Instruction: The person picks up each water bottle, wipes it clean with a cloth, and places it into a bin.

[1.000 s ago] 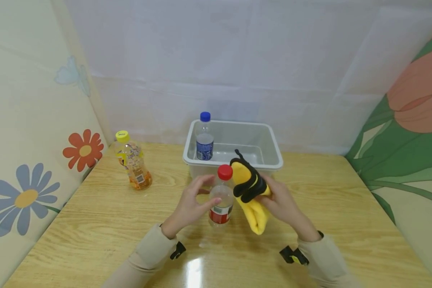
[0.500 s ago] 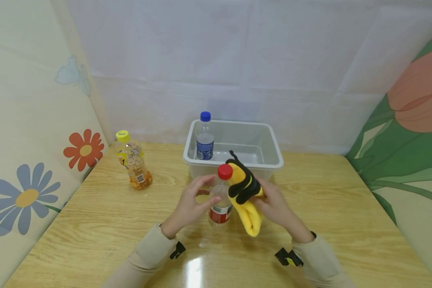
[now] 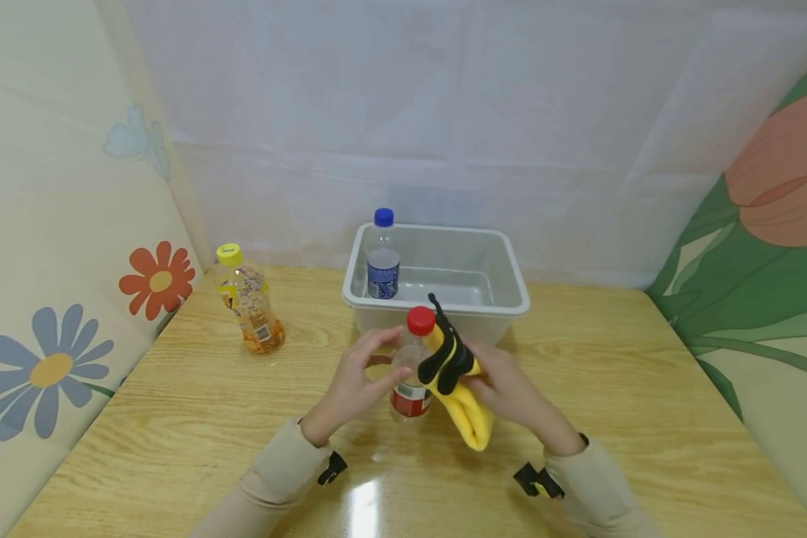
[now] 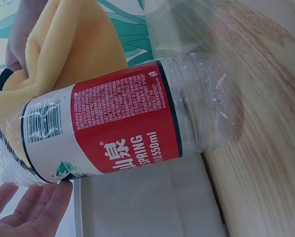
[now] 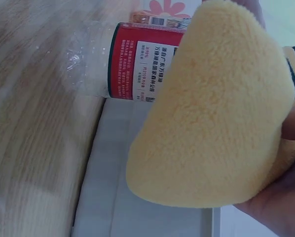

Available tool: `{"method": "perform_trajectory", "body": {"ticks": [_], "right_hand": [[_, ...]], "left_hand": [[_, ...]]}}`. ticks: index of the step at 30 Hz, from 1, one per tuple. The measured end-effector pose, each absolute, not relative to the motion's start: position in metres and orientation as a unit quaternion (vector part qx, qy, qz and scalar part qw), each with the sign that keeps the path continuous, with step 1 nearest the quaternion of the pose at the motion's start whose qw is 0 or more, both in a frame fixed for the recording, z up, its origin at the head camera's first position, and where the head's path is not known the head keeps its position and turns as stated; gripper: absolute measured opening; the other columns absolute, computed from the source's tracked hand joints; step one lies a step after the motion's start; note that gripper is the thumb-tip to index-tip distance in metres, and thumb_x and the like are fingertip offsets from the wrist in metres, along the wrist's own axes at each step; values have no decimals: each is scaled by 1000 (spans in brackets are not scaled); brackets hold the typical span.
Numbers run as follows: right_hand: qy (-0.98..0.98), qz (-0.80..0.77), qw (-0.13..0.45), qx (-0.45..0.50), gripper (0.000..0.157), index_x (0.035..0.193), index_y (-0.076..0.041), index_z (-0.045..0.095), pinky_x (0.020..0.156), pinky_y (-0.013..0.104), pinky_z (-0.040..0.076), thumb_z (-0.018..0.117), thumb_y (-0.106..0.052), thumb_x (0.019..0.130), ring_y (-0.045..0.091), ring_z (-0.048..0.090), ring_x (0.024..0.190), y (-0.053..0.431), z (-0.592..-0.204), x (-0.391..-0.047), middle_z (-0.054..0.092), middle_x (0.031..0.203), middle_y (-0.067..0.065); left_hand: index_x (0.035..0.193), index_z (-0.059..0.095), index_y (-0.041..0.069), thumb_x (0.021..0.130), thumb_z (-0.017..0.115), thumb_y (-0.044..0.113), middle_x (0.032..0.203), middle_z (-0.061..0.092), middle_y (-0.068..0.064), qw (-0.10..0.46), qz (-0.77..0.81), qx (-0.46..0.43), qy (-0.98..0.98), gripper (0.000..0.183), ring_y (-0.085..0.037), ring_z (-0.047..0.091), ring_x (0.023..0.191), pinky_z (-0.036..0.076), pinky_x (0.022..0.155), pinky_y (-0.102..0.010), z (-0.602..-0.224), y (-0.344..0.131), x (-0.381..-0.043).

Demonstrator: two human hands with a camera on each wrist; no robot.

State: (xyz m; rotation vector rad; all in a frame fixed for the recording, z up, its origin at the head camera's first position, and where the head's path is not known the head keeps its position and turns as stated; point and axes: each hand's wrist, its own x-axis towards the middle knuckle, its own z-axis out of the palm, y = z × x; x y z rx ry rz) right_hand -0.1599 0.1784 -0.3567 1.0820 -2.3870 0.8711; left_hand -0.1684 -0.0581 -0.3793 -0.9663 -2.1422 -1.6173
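Observation:
A clear plastic bottle (image 3: 410, 403) with a red cap and a red-and-white label is upright at the middle of the table. My left hand (image 3: 356, 373) holds its upper body from the left, with the thumb on the near side. My right hand (image 3: 504, 381) grips a bunched yellow cloth (image 3: 467, 418) with black edging, which lies against the bottle's right side and covers part of it. In the left wrist view the bottle's label (image 4: 128, 118) is plain to see, with the cloth (image 4: 73, 39) behind it. In the right wrist view the cloth (image 5: 211, 108) hides the bottle's upper part.
Behind the hands stands a grey plastic bin (image 3: 444, 302), with a blue-capped bottle (image 3: 383, 273) upright in its left end. A yellow-capped bottle (image 3: 249, 306) with some amber liquid stands at the left of the wooden table (image 3: 195, 418). A pale wall backs the table.
My right hand has moved left with the cloth and brought it against the bottle's side; the cloth's dark edge has turned and come lower. My left hand and the bottle have stayed in place.

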Motion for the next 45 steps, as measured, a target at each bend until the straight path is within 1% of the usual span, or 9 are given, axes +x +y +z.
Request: {"method": "perform_trajectory", "body": {"ticks": [11,16,21,24,28,33,37,40,45], "right_hand": [[-863,305,178,361,52,118,4,54,81,45,51,65,12,68,30,60,95,176,-372,-158,63,106,18],[-876,307,147,341,54,121,3,53,84,44,50,65,11,69,27,59,97,176,-379,-157,62,108,16],[-880,312,130,334,48,116,0,56,85,43,50,66,8,70,25,59,97,175,-386,-157,63,106,13],[-877,310,133,344,45,114,2,56,82,44,51,66,9,70,26,60,94,175,-391,-158,64,104,14],[-878,300,126,351,42,111,3,57,81,45,51,66,9,71,28,60,93,174,-396,-158,64,103,16],[-886,298,88,344,37,112,3,57,86,46,49,64,6,76,31,58,99,173,-398,-156,61,108,18],[-891,297,67,337,40,117,4,54,88,46,47,63,5,78,32,56,103,174,-397,-154,59,113,19],[-891,296,67,337,42,119,4,53,89,46,47,64,7,77,32,56,103,176,-397,-154,58,115,19],[-886,297,83,346,43,117,5,55,88,44,48,66,7,75,30,58,101,178,-398,-154,60,112,18]], "left_hand": [[123,50,-4,76,71,5,111,56,-17,138,-563,-331,-745,52,-28,56,99,54,76,-28,-378,-57,-167],[123,49,-5,76,71,3,111,56,-19,133,-565,-327,-746,52,-31,55,100,54,77,-30,-377,-57,-165],[123,49,-5,76,71,2,112,55,-18,130,-567,-322,-747,52,-31,55,100,54,76,-32,-377,-57,-165],[123,49,-4,76,71,3,113,55,-18,133,-567,-324,-746,52,-31,55,100,54,76,-31,-377,-57,-165],[124,49,-4,77,71,3,114,54,-18,130,-567,-323,-747,52,-32,55,100,54,76,-31,-377,-56,-164],[124,48,-4,78,70,5,116,53,-18,123,-566,-316,-752,52,-31,54,102,54,77,-29,-376,-56,-163],[125,46,-5,80,69,7,116,53,-19,122,-561,-316,-755,52,-31,53,103,53,79,-28,-376,-55,-162],[127,45,-4,80,69,9,117,52,-18,118,-557,-315,-759,54,-29,53,104,52,80,-29,-376,-54,-162],[128,45,-2,78,71,12,119,52,-16,118,-546,-312,-769,58,-27,52,105,53,80,-30,-375,-53,-162]]}}
